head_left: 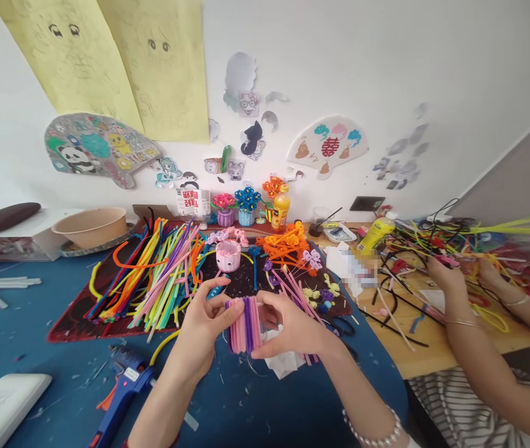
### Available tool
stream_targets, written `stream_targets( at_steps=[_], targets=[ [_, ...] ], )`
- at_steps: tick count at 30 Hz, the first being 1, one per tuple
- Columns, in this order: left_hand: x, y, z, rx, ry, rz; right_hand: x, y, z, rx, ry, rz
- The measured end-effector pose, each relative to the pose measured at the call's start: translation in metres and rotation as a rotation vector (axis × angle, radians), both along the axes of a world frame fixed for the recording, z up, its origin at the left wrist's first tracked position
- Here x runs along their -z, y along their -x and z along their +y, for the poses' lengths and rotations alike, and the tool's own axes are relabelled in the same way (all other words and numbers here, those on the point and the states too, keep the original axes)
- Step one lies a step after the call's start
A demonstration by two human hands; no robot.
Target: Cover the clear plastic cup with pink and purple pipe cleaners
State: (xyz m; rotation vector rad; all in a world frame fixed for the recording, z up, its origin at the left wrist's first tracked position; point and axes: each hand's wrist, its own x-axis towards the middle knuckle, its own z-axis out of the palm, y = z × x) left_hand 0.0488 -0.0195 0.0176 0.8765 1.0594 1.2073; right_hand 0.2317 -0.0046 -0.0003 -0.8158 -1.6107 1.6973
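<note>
Between my two hands is a small cup-like piece covered with upright pink and purple pipe cleaners. My left hand grips its left side, thumb across the front. From the right, my right hand holds its edge with thumb below and fingers above. A white tissue lies under my right hand. Just beyond, a finished pink pipe-cleaner pot stands on the dark mat. A blue glue gun rests near my left forearm.
Bundled pipe cleaners lie left, orange ones at the back. Flower pots and an orange drink bottle stand by the wall. A white box-like device sits front left. At right, a co-worker's hands work among pipe cleaners.
</note>
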Motion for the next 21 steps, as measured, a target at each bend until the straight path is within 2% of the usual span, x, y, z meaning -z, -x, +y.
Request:
stream_targets(
  at_steps=[6,10,14,17,21],
  targets=[
    [-0.003,0.0,0.006,0.009,0.058,0.047,0.0,-0.005,0.002,-0.042,-0.007,-0.007],
    [-0.001,0.0,0.006,0.029,0.06,0.093,0.005,-0.008,0.005,-0.049,0.078,0.071],
    [-0.002,0.002,-0.001,0.074,-0.027,0.214,0.014,-0.01,0.005,-0.057,0.19,0.198],
    [-0.004,0.005,-0.005,0.093,-0.104,0.312,0.019,-0.011,0.004,-0.065,0.198,0.254],
    [-0.001,0.005,-0.004,0.151,-0.129,0.37,0.017,-0.011,0.003,-0.043,0.192,0.26]
  ],
)
